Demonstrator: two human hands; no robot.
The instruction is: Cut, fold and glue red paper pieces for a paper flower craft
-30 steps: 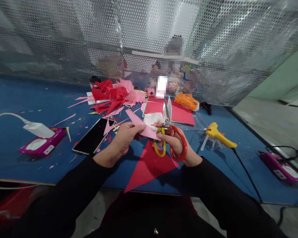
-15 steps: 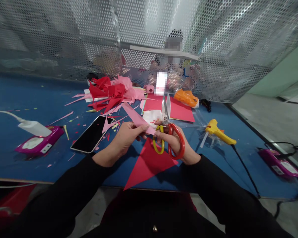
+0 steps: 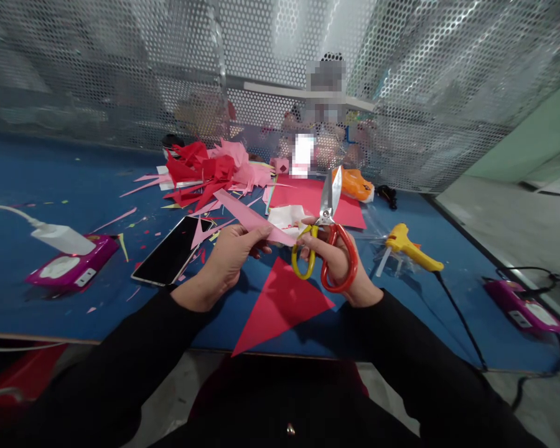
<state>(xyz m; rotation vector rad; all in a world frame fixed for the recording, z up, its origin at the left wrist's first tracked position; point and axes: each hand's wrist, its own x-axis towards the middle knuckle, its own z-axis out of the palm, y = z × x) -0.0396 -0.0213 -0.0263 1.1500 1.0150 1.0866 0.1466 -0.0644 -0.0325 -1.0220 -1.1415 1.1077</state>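
Between thumb and fingers, my left hand [image 3: 231, 258] pinches a long, pointed strip of pink paper [image 3: 245, 214]. A pair of scissors [image 3: 327, 214] with one yellow and one red handle loop is in my right hand [image 3: 338, 258], blades pointing up and away from me. The right fingertips are at the lower right end of the pink paper; whether they grip it I cannot tell. Below the hands a red paper triangle [image 3: 282, 305] lies flat near the table's front edge. White paper with red print [image 3: 287, 216] lies just behind the pink paper.
Red and pink paper cuttings [image 3: 214, 171] lie heaped at the back. A smartphone [image 3: 172, 252] and a purple power strip [image 3: 74, 267] are at left. To the right are a yellow glue gun [image 3: 410, 247] and its cable. A perforated metal screen [image 3: 261, 56] stands behind.
The scissors in my right hand have moved right and slightly up, turning their tips to the right. The pink paper has shifted a little left with my left hand.
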